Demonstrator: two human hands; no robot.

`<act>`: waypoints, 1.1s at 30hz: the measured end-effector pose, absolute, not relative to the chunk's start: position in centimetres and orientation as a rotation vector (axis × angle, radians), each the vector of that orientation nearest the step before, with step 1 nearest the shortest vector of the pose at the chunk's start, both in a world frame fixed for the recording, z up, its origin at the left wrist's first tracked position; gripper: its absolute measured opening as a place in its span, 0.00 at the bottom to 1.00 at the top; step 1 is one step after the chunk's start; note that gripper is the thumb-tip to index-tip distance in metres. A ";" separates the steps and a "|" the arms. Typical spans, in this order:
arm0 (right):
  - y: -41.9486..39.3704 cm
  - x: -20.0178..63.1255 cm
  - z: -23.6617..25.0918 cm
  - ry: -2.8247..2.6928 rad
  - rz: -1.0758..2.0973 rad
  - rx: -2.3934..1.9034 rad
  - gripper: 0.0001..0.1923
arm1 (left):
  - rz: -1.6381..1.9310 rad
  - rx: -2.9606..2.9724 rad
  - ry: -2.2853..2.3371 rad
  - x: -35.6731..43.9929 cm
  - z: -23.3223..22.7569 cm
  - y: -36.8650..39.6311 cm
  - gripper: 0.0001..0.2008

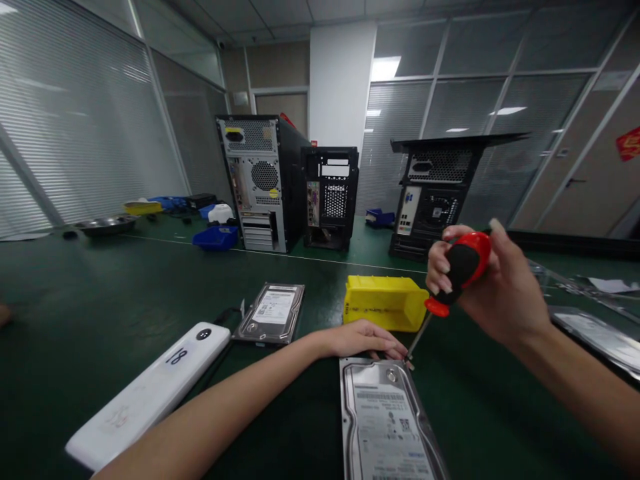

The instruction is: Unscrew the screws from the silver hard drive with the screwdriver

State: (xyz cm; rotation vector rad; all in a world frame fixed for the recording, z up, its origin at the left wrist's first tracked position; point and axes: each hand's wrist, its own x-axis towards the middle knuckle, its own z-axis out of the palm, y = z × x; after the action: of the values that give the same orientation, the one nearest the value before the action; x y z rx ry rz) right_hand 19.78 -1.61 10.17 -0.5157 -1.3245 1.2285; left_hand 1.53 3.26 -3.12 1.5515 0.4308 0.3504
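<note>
A hard drive [387,427] with a silver top and a white label lies in front of me, its near end cut off by the frame's bottom. Across its far edge lies my left hand [365,339], fingers closed against the drive, fingertips by the far right corner. My right hand [500,287] is wrapped around the red and black handle of a screwdriver [463,267]. The screwdriver's shaft slants down, with its tip at that corner, beside my left fingertips. Whether a screw sits under the tip is too small to make out.
A yellow bin [385,303] stands just beyond my hands. Left of it are a second hard drive [273,313] and a white power bank [150,397] marked 18. Computer cases [263,183] stand farther back, near a blue bin [215,238]. Another silver drive [600,337] lies at right.
</note>
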 end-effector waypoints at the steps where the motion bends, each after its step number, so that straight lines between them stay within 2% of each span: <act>1: -1.7 19.7 10.3 -1.324 1.229 -0.519 0.16 | 0.351 1.559 0.430 1.5 -3.1 3.3 0.18; 3: -1.7 19.7 10.4 -1.323 1.230 -0.546 0.17 | 0.350 1.581 0.414 1.5 -3.1 3.4 0.19; 9: -1.2 19.7 10.2 -1.254 1.209 -0.612 0.08 | 0.325 1.597 0.392 1.5 -3.3 3.7 0.20; 13: -1.3 19.8 10.3 -1.283 1.255 -0.533 0.08 | 0.329 1.594 0.374 1.5 -3.2 3.6 0.19; 18: -1.6 19.8 10.6 -1.340 1.291 -0.519 0.18 | 0.327 1.603 0.395 1.6 -2.9 3.4 0.21; 27: -1.3 19.6 9.9 -1.338 1.200 -0.523 0.08 | 0.326 1.610 0.411 1.6 -2.6 3.3 0.19; 30: -1.3 19.6 10.0 -1.343 1.252 -0.473 0.10 | 0.330 1.593 0.402 1.6 -2.7 3.3 0.19; 33: -1.4 19.6 10.1 -1.320 1.264 -0.467 0.17 | 0.334 1.596 0.429 1.6 -2.6 3.2 0.19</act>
State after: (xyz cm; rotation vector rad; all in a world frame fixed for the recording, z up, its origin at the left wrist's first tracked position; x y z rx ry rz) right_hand 19.58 -1.42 10.07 -0.4671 -1.3203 1.2640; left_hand 1.55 3.19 -2.64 1.5963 0.4288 0.3343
